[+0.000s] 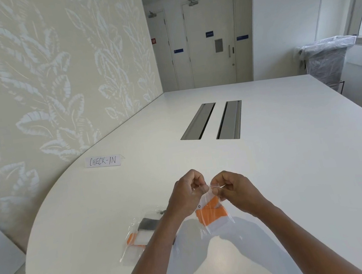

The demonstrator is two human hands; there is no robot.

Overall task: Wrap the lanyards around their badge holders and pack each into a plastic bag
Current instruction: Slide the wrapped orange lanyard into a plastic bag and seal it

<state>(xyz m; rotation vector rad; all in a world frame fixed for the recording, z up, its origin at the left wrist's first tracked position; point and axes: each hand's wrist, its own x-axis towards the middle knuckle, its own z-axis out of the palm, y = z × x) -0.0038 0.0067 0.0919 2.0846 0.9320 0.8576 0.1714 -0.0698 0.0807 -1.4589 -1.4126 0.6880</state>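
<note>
My left hand and my right hand both pinch the top edge of a clear plastic bag, held just above the white table. Inside that bag sits a badge holder wrapped in an orange lanyard. On the table to the left lie more clear bags, partly hidden by my left forearm. They hold a dark grey wrapped lanyard and an orange one.
A white card reading CHECK-IN stands further back on the left. Two metal cable slots are set into the table's middle. A patterned wall runs along the left, and a plastic-covered bin stands beyond the far right corner.
</note>
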